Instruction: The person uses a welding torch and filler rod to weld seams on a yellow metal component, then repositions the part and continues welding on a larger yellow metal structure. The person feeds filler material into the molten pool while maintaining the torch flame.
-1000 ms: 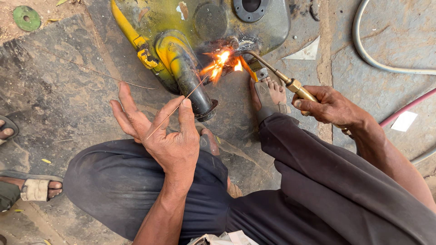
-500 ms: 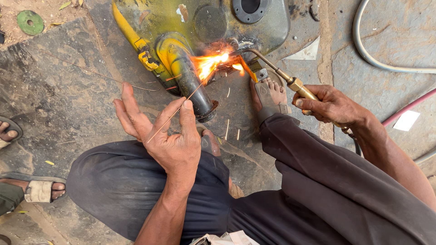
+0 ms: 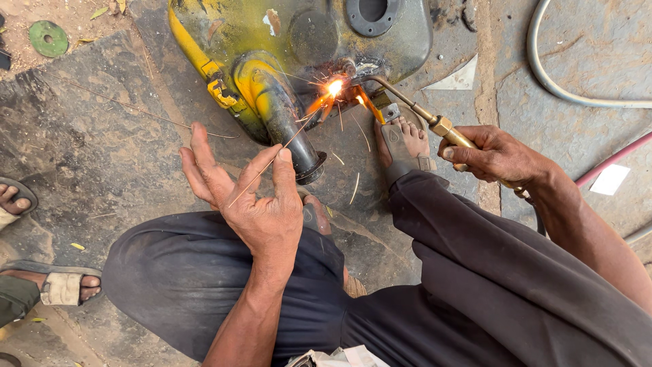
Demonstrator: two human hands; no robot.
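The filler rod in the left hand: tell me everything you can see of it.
The filler rod is a thin, straight wire, metal by the look. The left hand pinches it between thumb and fingers. It slants up and right, its far tip in the flame and sparks on the yellow tank. Its near end pokes out below the fingers.

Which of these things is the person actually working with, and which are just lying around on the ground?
In use:
left hand holding a thin filler rod
right hand holding a brass torch
yellow metal tank, sparking at the flame

Lying about:
green disc
white hose
red hose
white scrap
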